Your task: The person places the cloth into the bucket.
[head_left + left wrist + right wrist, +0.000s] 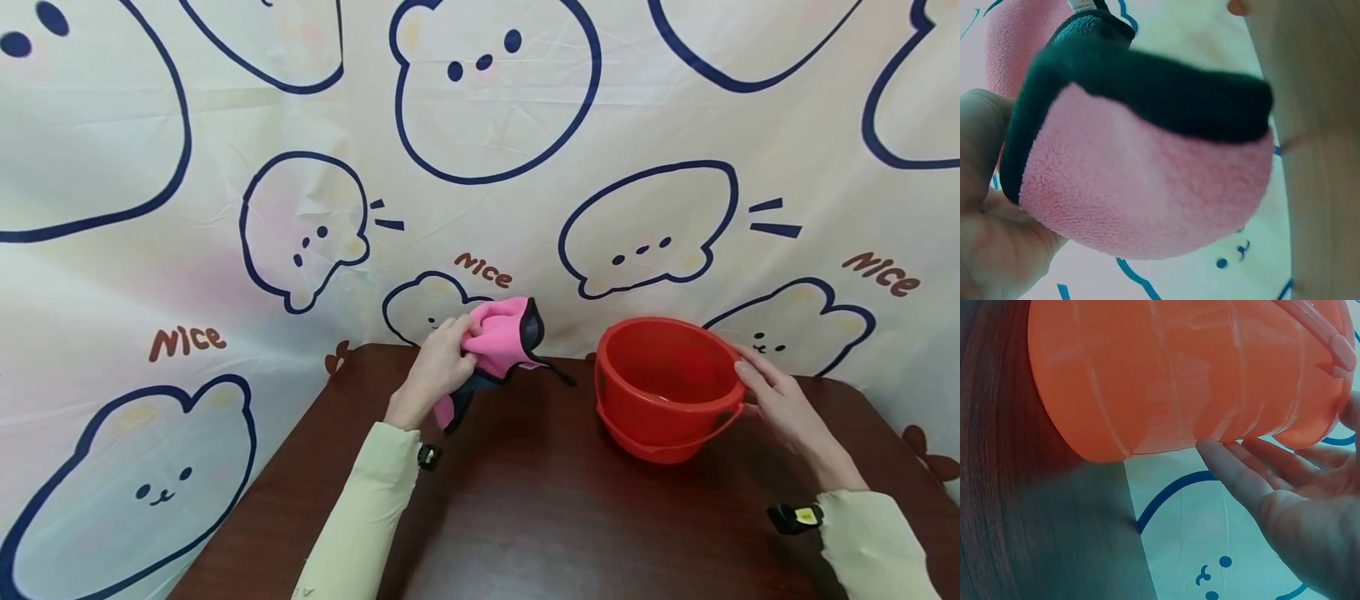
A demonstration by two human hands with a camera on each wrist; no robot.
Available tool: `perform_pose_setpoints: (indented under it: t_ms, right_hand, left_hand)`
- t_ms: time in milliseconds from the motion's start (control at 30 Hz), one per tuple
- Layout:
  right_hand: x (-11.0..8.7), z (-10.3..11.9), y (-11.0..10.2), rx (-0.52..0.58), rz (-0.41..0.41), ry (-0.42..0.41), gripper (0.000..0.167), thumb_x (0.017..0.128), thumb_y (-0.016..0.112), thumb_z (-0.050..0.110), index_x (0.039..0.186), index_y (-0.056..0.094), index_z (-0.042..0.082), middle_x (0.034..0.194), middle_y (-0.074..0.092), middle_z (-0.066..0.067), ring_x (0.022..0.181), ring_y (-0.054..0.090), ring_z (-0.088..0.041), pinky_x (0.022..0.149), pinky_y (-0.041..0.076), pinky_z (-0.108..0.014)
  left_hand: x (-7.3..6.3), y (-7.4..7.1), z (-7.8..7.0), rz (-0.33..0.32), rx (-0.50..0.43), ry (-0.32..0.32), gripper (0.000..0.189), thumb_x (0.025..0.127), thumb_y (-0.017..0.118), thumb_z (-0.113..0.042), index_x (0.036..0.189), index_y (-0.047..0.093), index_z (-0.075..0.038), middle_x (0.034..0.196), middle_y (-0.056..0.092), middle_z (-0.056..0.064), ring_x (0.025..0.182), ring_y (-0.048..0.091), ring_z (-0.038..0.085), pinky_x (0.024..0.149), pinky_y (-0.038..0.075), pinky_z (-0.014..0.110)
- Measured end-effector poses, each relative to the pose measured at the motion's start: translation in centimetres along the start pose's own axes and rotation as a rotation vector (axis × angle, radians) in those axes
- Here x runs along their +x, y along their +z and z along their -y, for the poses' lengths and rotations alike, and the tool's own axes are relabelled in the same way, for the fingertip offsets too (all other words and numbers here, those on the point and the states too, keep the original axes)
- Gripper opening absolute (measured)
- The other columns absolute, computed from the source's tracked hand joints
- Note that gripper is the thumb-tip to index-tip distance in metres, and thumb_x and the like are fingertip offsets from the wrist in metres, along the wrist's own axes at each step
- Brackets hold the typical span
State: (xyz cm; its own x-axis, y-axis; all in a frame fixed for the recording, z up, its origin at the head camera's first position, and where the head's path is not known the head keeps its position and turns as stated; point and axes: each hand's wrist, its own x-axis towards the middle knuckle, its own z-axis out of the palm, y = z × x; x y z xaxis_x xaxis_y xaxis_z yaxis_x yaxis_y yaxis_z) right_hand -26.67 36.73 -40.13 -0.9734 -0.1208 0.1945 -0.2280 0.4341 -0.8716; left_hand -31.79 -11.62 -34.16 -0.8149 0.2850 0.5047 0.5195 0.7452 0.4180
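My left hand (442,358) grips a bunched pink cleaning cloth (501,337) above the back left of the table. Its fleecy pink side, dark trim and a greyish-blue patch show in the left wrist view, where the cloth (1147,181) droops in front of the hand (997,244). A dark strip hangs off its right end. My right hand (787,417) holds a red plastic bucket (667,425) by its right rim, thumb at the rim. Seen from the right wrist, the fingers (1241,475) lie against the bucket's outer side (1179,375).
The dark brown wooden table (525,517) extends toward me. Behind it hangs a pale cloth backdrop (480,225) printed with cartoon bears and the word "Nice". The bucket's red handle (712,433) hangs down along its front.
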Motion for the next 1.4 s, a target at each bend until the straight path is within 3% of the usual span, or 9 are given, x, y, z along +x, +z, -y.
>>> perform_pose_setpoints:
  t_ms: [167, 400, 633, 833, 1133, 1300, 1367, 1400]
  right_hand:
    - [0.0, -0.1, 0.2, 0.008, -0.002, -0.006, 0.056, 0.105, 0.034, 0.042, 0.157, 0.019, 0.028, 0.151, 0.043, -0.002, 0.105, 0.063, 0.006, 0.078, 0.058, -0.026]
    - [-0.2, -0.2, 0.0, -0.007, 0.001, 0.004, 0.056, 0.105, 0.034, 0.042, 0.158, 0.018, 0.029, 0.155, 0.036, -0.011, 0.106, 0.062, 0.007, 0.077, 0.059, -0.026]
    - [0.0, -0.1, 0.0, 0.014, -0.002, 0.006, 0.055, 0.105, 0.035, 0.041, 0.157, 0.019, 0.032, 0.154, 0.039, -0.003, 0.107, 0.062, 0.007, 0.078, 0.058, -0.025]
    - [0.1, -0.1, 0.2, 0.003, -0.003, 0.0, 0.057, 0.105, 0.035, 0.041, 0.158, 0.019, 0.026, 0.151, 0.043, -0.002, 0.105, 0.062, 0.007, 0.077, 0.058, -0.025]
    - [0.0, -0.3, 0.2, -0.014, -0.006, 0.007, 0.057, 0.105, 0.034, 0.043, 0.158, 0.018, 0.027, 0.155, 0.037, -0.013, 0.105, 0.061, 0.009, 0.078, 0.058, -0.025]
    - [0.0, -0.3, 0.2, 0.003, -0.006, 0.001, 0.056, 0.105, 0.035, 0.042, 0.157, 0.018, 0.028, 0.155, 0.037, -0.01, 0.106, 0.061, 0.008, 0.079, 0.058, -0.024]
    - [0.0, -0.3, 0.1, 0.014, -0.003, 0.002, 0.056, 0.106, 0.035, 0.041, 0.158, 0.019, 0.027, 0.151, 0.042, -0.004, 0.105, 0.061, 0.009, 0.078, 0.058, -0.023]
    - [0.1, -0.3, 0.0, 0.009, 0.004, -0.001, 0.056, 0.106, 0.034, 0.04, 0.158, 0.018, 0.025, 0.152, 0.041, -0.007, 0.105, 0.06, 0.01, 0.078, 0.058, -0.023]
  left_hand:
    - [1.1, 0.1, -1.8, -0.044, -0.044, 0.033, 0.02, 0.085, 0.06, 0.0, 0.1, 0.058, -0.013, 0.098, 0.06, 0.008, 0.09, 0.054, 0.023, 0.074, 0.049, 0.036]
    - [2.6, 0.8, -4.8, -0.05, -0.099, 0.069, 0.025, 0.084, 0.055, 0.004, 0.098, 0.063, -0.015, 0.098, 0.058, 0.007, 0.09, 0.053, 0.021, 0.073, 0.047, 0.033]
    - [3.8, 1.6, -7.4, -0.104, -0.109, 0.119, 0.023, 0.083, 0.056, 0.004, 0.094, 0.066, -0.013, 0.097, 0.058, 0.006, 0.089, 0.053, 0.018, 0.071, 0.046, 0.028]
    - [4.6, 2.6, -9.6, -0.138, -0.176, 0.158, 0.023, 0.083, 0.054, 0.006, 0.093, 0.065, -0.012, 0.099, 0.058, 0.007, 0.092, 0.055, 0.018, 0.073, 0.048, 0.024]
    - [5.1, 6.3, -12.9, -0.248, -0.234, 0.166, 0.022, 0.082, 0.057, 0.008, 0.092, 0.065, -0.011, 0.1, 0.06, 0.007, 0.097, 0.06, 0.017, 0.083, 0.052, 0.023]
    - [5.3, 8.4, -14.7, -0.316, -0.309, 0.123, 0.026, 0.08, 0.056, 0.009, 0.095, 0.065, -0.01, 0.1, 0.06, 0.009, 0.097, 0.059, 0.018, 0.08, 0.05, 0.017]
    - [5.5, 9.1, -15.5, -0.318, -0.331, 0.103, 0.027, 0.08, 0.055, 0.009, 0.096, 0.066, -0.01, 0.101, 0.06, 0.009, 0.096, 0.059, 0.018, 0.078, 0.048, 0.014]
    - [5.5, 9.5, -15.9, -0.306, -0.345, 0.097, 0.027, 0.08, 0.055, 0.009, 0.096, 0.066, -0.01, 0.101, 0.059, 0.009, 0.096, 0.058, 0.017, 0.077, 0.047, 0.013]
